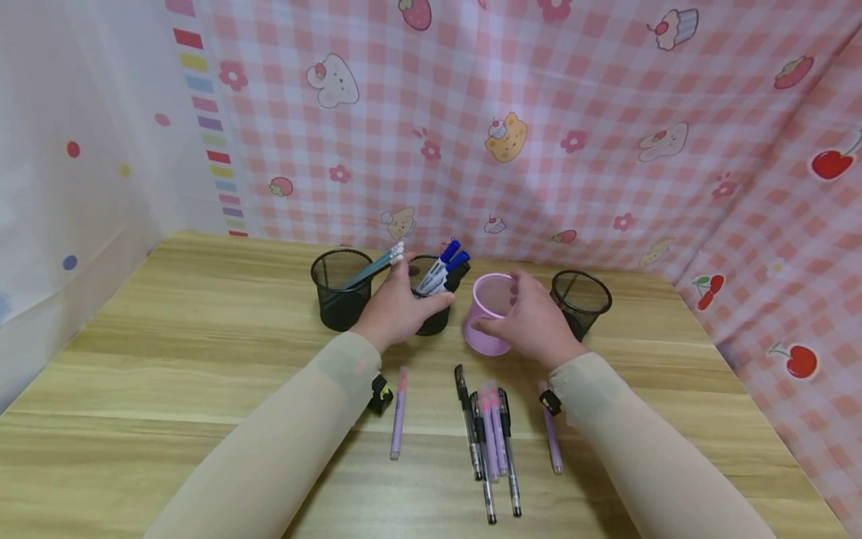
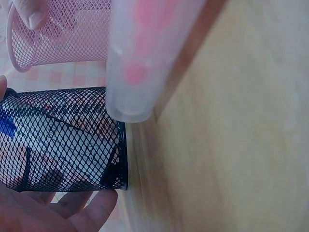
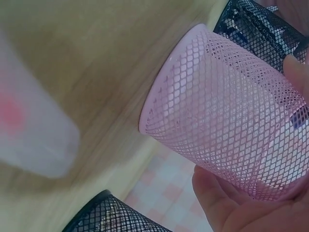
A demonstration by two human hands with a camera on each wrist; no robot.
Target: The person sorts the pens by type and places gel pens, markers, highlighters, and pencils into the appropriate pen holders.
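**Both hands on mesh cups at table's far edge**

Landmark: pink mesh cup [image 1: 490,314], standing upright on the wooden table [image 1: 168,352] near the checked backdrop. Right hand [image 1: 532,318] wraps it from its right side, thumb in front, fingers curled over the rim; firm hold. Just left of the pink cup, middle black mesh cup [image 1: 431,303] with blue-capped markers [image 1: 444,268]; left hand [image 1: 397,307] grips it, fingers curled round its wall. Further left, another black cup [image 1: 339,288] holding a pen. Right of the pink cup, a third black cup [image 1: 581,299]. In front of the pink cup, loose pens [image 1: 490,438] in a bunch, single purple pens either side.
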